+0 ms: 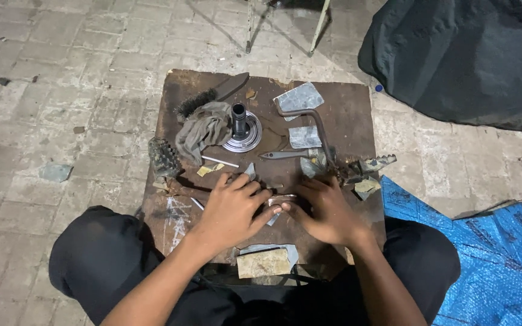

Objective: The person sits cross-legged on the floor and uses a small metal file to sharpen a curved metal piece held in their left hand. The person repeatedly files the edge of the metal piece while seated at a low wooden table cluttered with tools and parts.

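Note:
My left hand point(232, 208) and my right hand point(326, 210) meet over the near middle of a brown wooden board point(357, 115). Their fingertips pinch a small flat metal piece point(281, 198) between them; most of it is hidden by the fingers. Just past my left hand lie a thin metal rod point(219, 161) and scraps of paper. Beyond my right hand rests a toothed metal foot peg point(367, 165) joined to a bent steel lever point(312, 121).
A flanged metal hub with a black shaft point(241, 130), a grey rag point(205, 130), a wire brush point(208, 96), a small wrench point(285, 154) and sheet scraps lie on the board. Blue tarp point(490, 253) is at right, dark cloth point(466, 54) far right, brick paving around.

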